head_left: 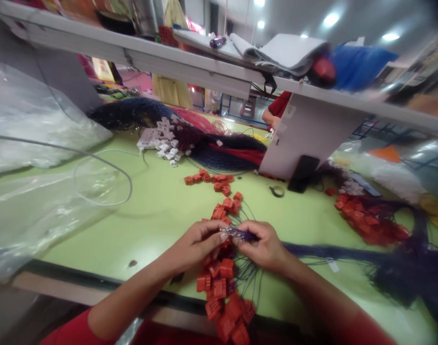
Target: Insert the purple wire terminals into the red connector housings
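Note:
In the middle of the head view my right hand (260, 243) is closed round a bundle of dark purple wires (308, 250), which trails off to the right. Bare metal terminals (229, 232) stick out of the bundle toward my left hand (203, 242). The fingertips of that hand pinch at these terminals, thumb and forefinger close together. Under and in front of both hands lie red plastic connectors (219, 287) with thin wires running from them; some hang over the table's front edge. More loose red connectors (207, 177) are scattered just beyond.
White connectors (168, 143) and dark wire bundles (222, 160) lie at the back. A tape roll (277, 191) and a phone (304, 173) are near the shelf's upright. More red connectors (369, 220) are at right, plastic bags (32, 124) at left. A shelf (204, 72) crosses above; a person's arm (272, 117) shows behind.

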The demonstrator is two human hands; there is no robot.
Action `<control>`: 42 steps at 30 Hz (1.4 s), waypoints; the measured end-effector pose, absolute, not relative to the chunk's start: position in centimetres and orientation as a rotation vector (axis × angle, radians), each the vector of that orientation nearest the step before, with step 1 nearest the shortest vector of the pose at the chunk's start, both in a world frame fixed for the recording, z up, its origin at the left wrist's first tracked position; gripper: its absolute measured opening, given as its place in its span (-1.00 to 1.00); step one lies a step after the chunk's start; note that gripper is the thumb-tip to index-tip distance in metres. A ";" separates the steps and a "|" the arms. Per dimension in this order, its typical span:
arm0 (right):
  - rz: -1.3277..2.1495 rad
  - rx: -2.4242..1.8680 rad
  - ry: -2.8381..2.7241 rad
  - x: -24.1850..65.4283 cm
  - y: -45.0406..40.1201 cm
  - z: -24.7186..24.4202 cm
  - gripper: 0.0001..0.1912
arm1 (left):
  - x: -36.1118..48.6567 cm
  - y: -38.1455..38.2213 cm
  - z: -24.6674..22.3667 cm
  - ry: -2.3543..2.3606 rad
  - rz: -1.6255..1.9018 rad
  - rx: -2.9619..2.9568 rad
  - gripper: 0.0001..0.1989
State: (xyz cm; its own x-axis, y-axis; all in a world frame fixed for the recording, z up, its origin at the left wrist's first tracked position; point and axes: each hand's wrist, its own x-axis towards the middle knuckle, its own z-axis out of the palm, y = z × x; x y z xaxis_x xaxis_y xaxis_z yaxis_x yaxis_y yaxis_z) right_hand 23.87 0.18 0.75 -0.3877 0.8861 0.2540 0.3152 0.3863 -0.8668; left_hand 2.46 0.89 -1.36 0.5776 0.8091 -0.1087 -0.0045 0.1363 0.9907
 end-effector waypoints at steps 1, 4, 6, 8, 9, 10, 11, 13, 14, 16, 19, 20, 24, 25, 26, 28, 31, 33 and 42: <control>0.987 -1.039 -1.904 23.9 0.2 0.8 -0.95 | 2.5 0.9 -1.5 0.768 0.673 1.296 -0.57; 1.107 -1.080 -1.871 23.8 0.3 0.9 -0.92 | 2.6 0.7 -1.2 0.777 0.648 1.274 -0.58; 1.169 -1.081 -1.770 23.8 0.6 1.0 -0.87 | 2.4 0.8 -0.6 0.798 0.658 1.289 -0.59; 1.151 -1.052 -1.618 23.7 1.0 1.1 -0.80 | 1.9 1.4 -0.1 0.843 0.691 1.335 -0.60; 1.127 -1.047 -1.526 23.6 1.2 1.1 -0.77 | 1.5 1.9 0.0 0.886 0.715 1.375 -0.60; 1.119 -1.059 -1.437 23.6 1.4 1.0 -0.74 | 0.9 2.6 0.0 0.950 0.744 1.430 -0.59; 1.141 -1.085 -1.359 23.6 1.6 1.0 -0.71 | 0.3 3.5 -0.2 1.044 0.781 1.503 -0.59; 1.235 -1.153 -1.264 23.5 1.7 0.9 -0.63 | -1.2 5.9 -1.0 1.310 0.868 1.696 -0.58; 1.284 -1.173 -1.257 23.5 1.7 0.8 -0.59 | -1.9 7.3 -1.5 1.499 0.903 1.820 -0.56; 1.340 -1.187 -1.286 23.5 1.6 0.5 -0.54 | -3.3 10.2 -2.4 1.766 0.895 1.982 -0.51; 1.366 -1.193 -1.313 23.4 1.5 0.3 -0.54 | -4.6 13.8 -3.2 1.866 0.837 2.025 -0.49; 1.371 -1.195 -1.313 23.4 1.4 0.2 -0.54 | -4.9 14.5 -3.3 1.860 0.806 2.038 -0.53; 1.359 -1.193 -1.295 23.4 1.4 0.4 -0.56 | -4.9 14.9 -4.0 1.797 0.713 2.078 -0.72; 1.360 -1.194 -1.295 23.3 1.4 0.4 -0.56 | -4.7 14.5 -4.1 1.790 0.707 2.081 -0.74; 1.362 -1.193 -1.297 23.3 1.5 0.3 -0.56 | -4.5 13.9 -4.3 1.788 0.704 2.082 -0.74; 1.361 -1.193 -1.300 23.2 1.5 0.1 -0.57 | -4.1 12.7 -4.6 1.785 0.694 2.079 -0.73; 1.342 -1.201 -1.290 23.1 1.6 -0.3 -0.56 | -4.0 11.4 -4.6 1.765 0.687 2.081 -0.57; 1.336 -1.212 -1.285 23.1 1.7 -0.4 -0.55 | -4.4 11.1 -4.6 1.679 0.696 2.112 -0.41; 1.341 -1.284 -1.165 23.6 1.3 -0.8 -0.57 | -6.8 12.8 -5.6 1.143 0.667 2.287 -0.66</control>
